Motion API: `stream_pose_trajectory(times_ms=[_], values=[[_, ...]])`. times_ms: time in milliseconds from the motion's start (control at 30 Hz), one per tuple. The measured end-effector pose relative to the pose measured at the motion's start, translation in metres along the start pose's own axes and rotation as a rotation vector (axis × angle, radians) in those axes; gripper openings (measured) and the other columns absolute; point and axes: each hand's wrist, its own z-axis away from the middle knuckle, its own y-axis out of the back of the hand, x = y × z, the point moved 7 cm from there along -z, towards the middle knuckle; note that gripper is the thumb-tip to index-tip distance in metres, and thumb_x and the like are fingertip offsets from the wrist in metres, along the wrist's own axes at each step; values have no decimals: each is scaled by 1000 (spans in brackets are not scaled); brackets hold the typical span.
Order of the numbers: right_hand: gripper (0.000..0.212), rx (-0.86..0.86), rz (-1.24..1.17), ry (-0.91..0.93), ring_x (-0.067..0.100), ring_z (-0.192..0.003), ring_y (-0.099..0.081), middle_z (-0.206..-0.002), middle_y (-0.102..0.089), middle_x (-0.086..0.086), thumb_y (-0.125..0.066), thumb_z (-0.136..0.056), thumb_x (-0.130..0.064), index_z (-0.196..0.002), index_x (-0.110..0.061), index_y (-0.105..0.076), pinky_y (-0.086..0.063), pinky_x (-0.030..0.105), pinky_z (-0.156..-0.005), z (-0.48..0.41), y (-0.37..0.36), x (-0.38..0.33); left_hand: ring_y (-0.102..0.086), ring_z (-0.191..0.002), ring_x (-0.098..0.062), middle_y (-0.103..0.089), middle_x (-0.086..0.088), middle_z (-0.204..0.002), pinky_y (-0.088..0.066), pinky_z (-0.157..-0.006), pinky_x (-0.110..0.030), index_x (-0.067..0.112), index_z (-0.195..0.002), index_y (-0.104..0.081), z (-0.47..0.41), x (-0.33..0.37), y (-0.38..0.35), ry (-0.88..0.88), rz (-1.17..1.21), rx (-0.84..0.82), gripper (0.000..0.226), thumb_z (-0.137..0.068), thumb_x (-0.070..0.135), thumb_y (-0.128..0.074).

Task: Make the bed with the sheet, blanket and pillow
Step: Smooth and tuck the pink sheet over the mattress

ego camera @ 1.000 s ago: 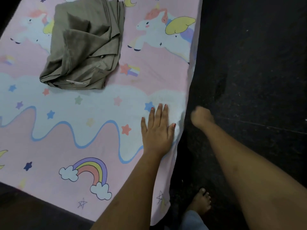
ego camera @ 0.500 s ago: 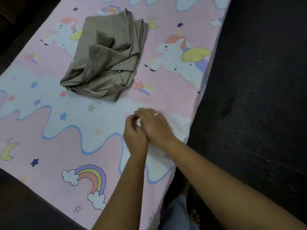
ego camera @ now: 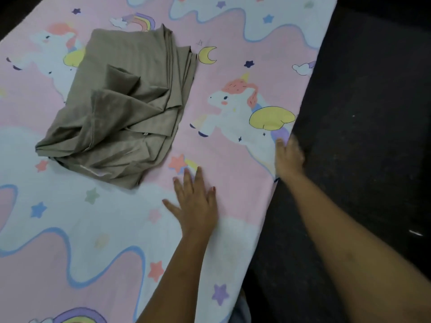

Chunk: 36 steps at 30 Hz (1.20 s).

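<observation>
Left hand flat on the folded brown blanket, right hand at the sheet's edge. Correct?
No. The left hand lies flat on the unicorn sheet, apart from the folded brown blanket, as the head view shows. The right hand is at the sheet's edge.

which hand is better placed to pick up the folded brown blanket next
Left, probably. The left hand lies flat on the sheet, close to the folded brown blanket. The right hand is blurred at the sheet's right edge, farther from it.

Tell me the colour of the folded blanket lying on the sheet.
The folded blanket is plain greyish brown, with no print; the head view shows it.
</observation>
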Motion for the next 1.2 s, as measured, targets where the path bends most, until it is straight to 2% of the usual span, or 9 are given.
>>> stream_pose_trajectory(times_ms=[167,300,400,500,600,767,867,1033,1200], values=[[68,-185,-645,-321,22,-112,-60,-123,-62,1,-17,-96,-64,-131,-20,-53,-50,31,-92,25,-45,23,14,-145,-20,9,8,-159,3,-112,-58,36,-150,1,-33,66,-10,-219,-14,-101,60,-98,50,-25],[40,-156,-774,-361,17,-114,-51,-132,-44,-1,-21,-106,-25,-139,-8,-39,-46,11,-70,35,-70,28,14,-145,-31,9,4,-159,5,-112,-58,34,-150,4,-45,107,-26,-300,-42,-78,68,-92,63,-16],[36,-266,-1011,-600,18,-91,-57,-133,-50,13,-24,-105,-12,-134,-1,-42,-50,26,-69,37,-89,38,1,-146,-34,-4,0,-160,-5,-111,-59,34,-151,-5,-48,116,-30,-333,-82,28,77,-84,70,4],[29,-276,-845,-663,17,-77,-58,-108,-63,13,-35,-103,-16,-116,-3,-57,-46,27,-61,23,-79,58,-14,-144,-35,-19,-3,-158,-14,-109,-60,32,-150,-17,-48,117,-30,-341,-98,76,75,-87,68,2],[22,-310,-903,-682,27,-91,-64,-103,-67,14,-43,-99,-26,-93,-17,-62,-53,40,-80,12,-75,57,-20,-143,-36,-24,-4,-156,-18,-107,-62,31,-149,-22,-48,118,-30,-335,-105,45,73,-89,67,-2],[22,-263,109,-553,29,-111,-55,-114,-57,7,-46,-94,-30,-109,-17,-55,-36,50,-102,-5,-52,79,-12,-145,-35,-16,-3,-158,-12,-107,-63,33,-149,-16,-48,124,-26,-345,-97,-18,77,-86,69,7],[35,-338,272,-722,32,-125,-46,-135,-49,12,-51,-93,-20,-127,-12,-53,-27,54,-106,4,-38,115,-2,-146,-30,-6,0,-160,-6,-109,-62,34,-150,-10,-51,135,-23,-369,-78,-15,82,-81,69,15],[30,-235,66,-630,38,-113,-53,-124,-55,26,-40,-100,-16,-116,5,-56,-42,39,-93,-9,-22,131,12,-145,-28,5,2,-160,0,-110,-61,36,-150,1,-68,155,-24,-347,-55,-27,90,-71,71,24],[42,-365,-613,-699,28,-107,-56,-126,-57,9,-35,-103,-33,-133,-7,-51,-41,37,-86,-38,-27,64,8,-146,-29,2,1,-160,-1,-112,-59,36,-150,2,-80,180,-23,-336,-64,-26,90,-70,70,24]])
